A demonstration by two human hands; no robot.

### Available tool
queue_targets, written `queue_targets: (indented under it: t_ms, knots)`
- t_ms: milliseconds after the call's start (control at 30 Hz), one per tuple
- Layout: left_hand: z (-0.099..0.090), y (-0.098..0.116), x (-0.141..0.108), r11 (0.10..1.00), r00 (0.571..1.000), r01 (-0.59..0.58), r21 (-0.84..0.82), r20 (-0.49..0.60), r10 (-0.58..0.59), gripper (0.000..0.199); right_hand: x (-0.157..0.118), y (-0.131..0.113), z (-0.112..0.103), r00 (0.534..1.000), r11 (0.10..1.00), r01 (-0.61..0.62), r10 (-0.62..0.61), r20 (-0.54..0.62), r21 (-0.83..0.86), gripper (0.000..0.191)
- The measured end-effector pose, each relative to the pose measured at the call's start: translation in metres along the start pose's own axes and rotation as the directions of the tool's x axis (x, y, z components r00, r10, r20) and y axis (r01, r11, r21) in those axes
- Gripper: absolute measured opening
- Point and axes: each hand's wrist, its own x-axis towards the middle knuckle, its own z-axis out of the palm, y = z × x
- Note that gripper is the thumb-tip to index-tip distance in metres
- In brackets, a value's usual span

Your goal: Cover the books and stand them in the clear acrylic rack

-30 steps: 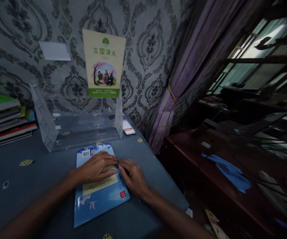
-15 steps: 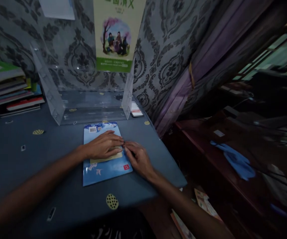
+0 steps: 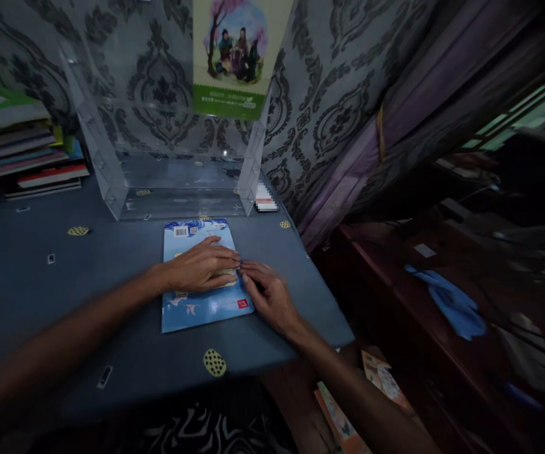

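A blue book (image 3: 197, 313) lies on the table with a barcode near its far edge and a small red mark near its lower right corner. My left hand (image 3: 206, 265) rests flat across the middle of the cover, fingers stretched to the right, hiding part of a pale yellow panel. At the book's right edge is my right hand (image 3: 270, 293), its fingers bent and drawn together with the tips and thumb on that edge. The fingertips of both hands meet there.
Beyond the book stands a clear acrylic rack (image 3: 178, 205) holding an upright green and cream book (image 3: 228, 101). Stacked books (image 3: 7, 142) sit at the left. Past the right table edge are a purple curtain (image 3: 348, 170), a blue cloth (image 3: 447, 299) and books (image 3: 339, 419) lower down.
The view has tilted slightly downward and shifted, so everything on the table appears a little higher and further right. Both hands keep about the same place on the book.
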Motion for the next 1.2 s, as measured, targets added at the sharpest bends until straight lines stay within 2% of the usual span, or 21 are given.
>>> queue_targets:
  t_ms: [133,467,1033,1200]
  knots:
    - [0.002,0.005,-0.002,0.999,1.000,0.013,-0.031,0.006,-0.012,0.036,-0.004,-0.003,-0.002,0.999,1.000,0.007,-0.007,-0.032,0.000,0.024]
    - [-0.001,0.015,-0.003,0.998,1.000,0.006,-0.068,0.017,-0.005,0.037,-0.008,-0.011,-0.008,1.000,0.998,-0.010,0.010,-0.008,0.054,0.024]
    - [0.001,0.027,-0.005,0.995,0.999,-0.038,-0.087,0.016,0.040,0.035,-0.029,-0.017,-0.010,0.999,1.000,0.018,-0.018,0.029,-0.010,0.026]
    - [0.003,0.032,-0.007,0.996,0.998,-0.057,-0.070,0.003,0.058,0.041,-0.036,-0.022,-0.013,0.999,0.999,0.002,0.000,0.043,-0.033,0.027]
